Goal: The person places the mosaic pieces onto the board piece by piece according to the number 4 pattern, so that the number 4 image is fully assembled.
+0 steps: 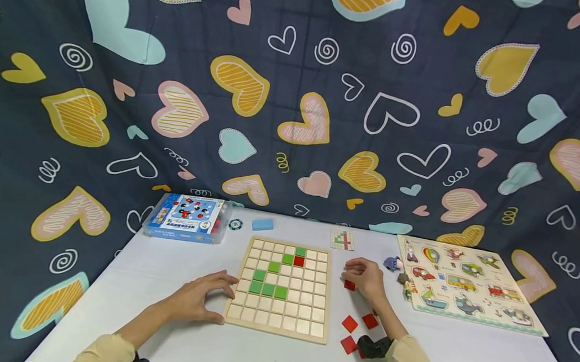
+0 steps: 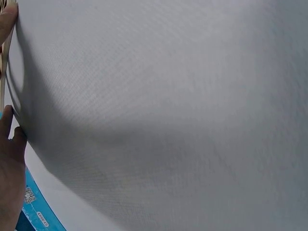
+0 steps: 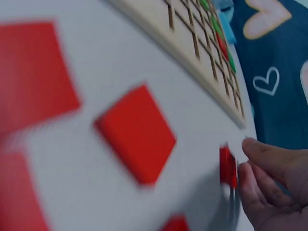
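The right hand (image 1: 366, 278) curls its fingers around a small red square tile (image 1: 349, 285), pinching it at the tabletop just to the right of the wooden grid board (image 1: 283, 287). In the right wrist view the tile (image 3: 228, 167) stands on edge against the fingertips (image 3: 255, 166), flat, thin and bright red (its far face is hidden by the hand). More loose red tiles (image 1: 349, 323) lie on the table nearer the person, between the board and the right forearm.

The left hand (image 1: 202, 297) rests on the table with fingers spread and lightly bent, fingertips touching the board's left edge; it grips nothing. The board is pale wood, divided into square cells, most filled with plain wooden tiles, with several green tiles (image 1: 268, 289) in a stepped pattern and one red tile (image 1: 299, 261) near the top.

The table (image 1: 174, 273) is covered in white. Behind the board lie a small pattern card (image 1: 342, 239), a blue block (image 1: 263, 224) and a clear plastic box (image 1: 188, 218) with a blue label. To the right sits a vehicle peg puzzle (image 1: 468, 283). A dark cloth (image 1: 295, 93) printed with hearts and swirls hangs behind and around the table.
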Demonstrator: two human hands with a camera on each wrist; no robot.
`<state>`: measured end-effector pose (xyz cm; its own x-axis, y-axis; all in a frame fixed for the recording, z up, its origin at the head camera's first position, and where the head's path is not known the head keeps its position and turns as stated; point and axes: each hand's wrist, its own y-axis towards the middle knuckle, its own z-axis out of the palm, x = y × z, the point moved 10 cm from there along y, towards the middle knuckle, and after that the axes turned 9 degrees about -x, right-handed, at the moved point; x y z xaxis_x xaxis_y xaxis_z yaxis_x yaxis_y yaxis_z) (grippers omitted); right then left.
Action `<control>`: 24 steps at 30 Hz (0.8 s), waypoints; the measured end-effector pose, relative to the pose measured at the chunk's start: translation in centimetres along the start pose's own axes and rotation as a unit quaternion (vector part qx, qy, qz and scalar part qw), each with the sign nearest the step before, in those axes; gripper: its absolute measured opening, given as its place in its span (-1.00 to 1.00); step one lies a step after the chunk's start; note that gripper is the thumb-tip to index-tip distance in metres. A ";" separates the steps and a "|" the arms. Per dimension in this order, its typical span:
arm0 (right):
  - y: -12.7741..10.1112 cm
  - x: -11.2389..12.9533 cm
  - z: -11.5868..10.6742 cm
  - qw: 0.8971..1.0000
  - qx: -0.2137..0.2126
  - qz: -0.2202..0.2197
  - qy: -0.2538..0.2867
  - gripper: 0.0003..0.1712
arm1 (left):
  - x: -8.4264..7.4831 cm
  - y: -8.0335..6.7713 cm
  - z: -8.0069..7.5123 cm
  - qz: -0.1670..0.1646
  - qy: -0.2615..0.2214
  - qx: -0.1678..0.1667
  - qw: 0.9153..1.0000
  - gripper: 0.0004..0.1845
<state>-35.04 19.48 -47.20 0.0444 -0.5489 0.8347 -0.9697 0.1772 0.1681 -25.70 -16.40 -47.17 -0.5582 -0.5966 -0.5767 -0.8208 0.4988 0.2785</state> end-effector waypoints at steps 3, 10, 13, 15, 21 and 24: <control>-0.4 -0.9 -1.0 0.999 0.015 0.001 -0.029 -0.71 | 0.0 -0.1 0.0 0.001 0.004 -0.003 1.000 -0.55; -1.3 -1.8 -1.8 0.997 0.051 0.001 -0.054 -0.67 | 0.2 0.0 0.0 -0.009 0.002 0.003 1.000 -0.55; -1.5 -1.7 -1.9 0.997 0.049 -0.007 -0.052 -0.69 | 0.4 0.0 0.0 -0.013 0.001 0.008 1.000 -0.55; -1.6 -1.4 -1.9 0.998 0.044 -0.018 -0.052 -0.72 | 0.5 0.0 0.1 -0.015 0.000 0.010 1.000 -0.55; -1.6 -1.2 -1.6 0.997 0.040 -0.032 -0.051 -0.74 | 0.5 0.0 0.2 -0.016 -0.003 0.011 1.000 -0.54; -1.5 -1.2 -1.2 0.997 0.049 -0.038 -0.046 -0.72 | 0.6 0.0 0.3 -0.021 -0.006 0.015 1.000 -0.54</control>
<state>-33.36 20.83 -47.84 0.1002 -0.6310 0.7693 -0.9835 0.0542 0.1725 -25.96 -16.59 -47.71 -0.5218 -0.6103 -0.5960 -0.8394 0.4920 0.2311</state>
